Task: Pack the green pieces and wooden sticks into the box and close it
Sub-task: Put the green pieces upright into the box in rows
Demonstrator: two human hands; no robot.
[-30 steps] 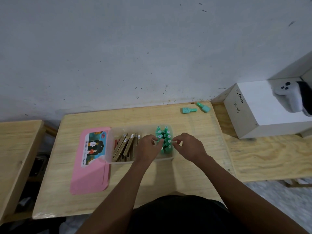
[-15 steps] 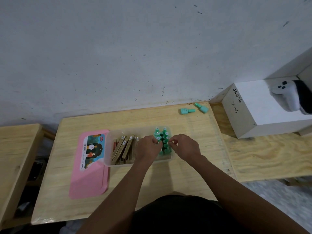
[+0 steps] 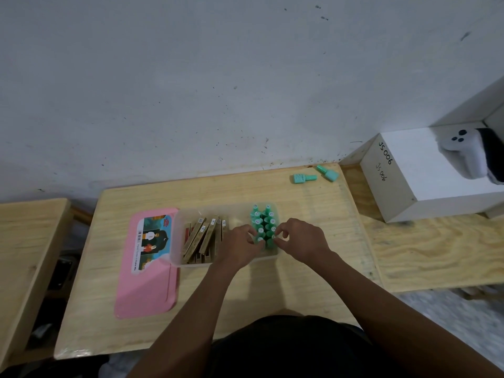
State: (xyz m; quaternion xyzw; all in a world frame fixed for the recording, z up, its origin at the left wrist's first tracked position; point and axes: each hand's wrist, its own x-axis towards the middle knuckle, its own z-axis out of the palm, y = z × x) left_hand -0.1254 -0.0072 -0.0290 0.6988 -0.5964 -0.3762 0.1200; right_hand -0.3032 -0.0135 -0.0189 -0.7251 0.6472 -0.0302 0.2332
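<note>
**While Seating the Near Row: Keeping the Green Pieces Upright**

As both hands are working at the near end of the cluster, the left hand (image 3: 240,246) and the right hand (image 3: 300,241) are each curling their fingertips onto the nearest green pieces (image 3: 263,222), apparently pinching them from opposite sides. The operator should be pressing straight down, keeping the caps level with neighbouring rows and avoiding sideways force toward the wooden sticks (image 3: 201,238), which are leaning in the left half of the box (image 3: 177,241). The green pieces are standing upright in two tight rows in the right half; they are teal with pale round tops. Two loose green pieces (image 3: 304,178) are lying at the far right of the table (image 3: 272,290), well apart from the box. The pink lid (image 3: 147,268) is lying just left of it.
</note>
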